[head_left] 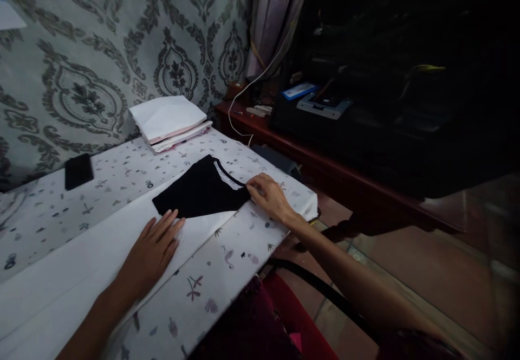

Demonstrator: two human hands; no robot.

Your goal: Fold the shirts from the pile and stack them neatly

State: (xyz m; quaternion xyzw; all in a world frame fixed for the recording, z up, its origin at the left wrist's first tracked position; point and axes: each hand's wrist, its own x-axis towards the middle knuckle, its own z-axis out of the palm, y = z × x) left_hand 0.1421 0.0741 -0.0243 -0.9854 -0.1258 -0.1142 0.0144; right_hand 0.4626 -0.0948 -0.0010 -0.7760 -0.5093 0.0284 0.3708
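A folded black shirt (199,189), its neckline facing right and away from me, lies on top of a long white sheet (81,257). Whether that sheet is cloth or paper I cannot tell. My left hand (156,243) rests flat with fingers stretched out, palm on the white sheet and fingertips at the shirt's near edge. At the shirt's right corner, beside the neckline, my right hand (268,197) pinches the black fabric between thumb and fingers. A pale strip shows inside the neck opening.
A stack of folded cloths (170,119) sits at the table's back, by the patterned wall (93,78). Farther left lies a black phone (78,171). Beyond the table's right edge runs a dark red wooden ledge (309,165) with a white cable (260,75) and small items.
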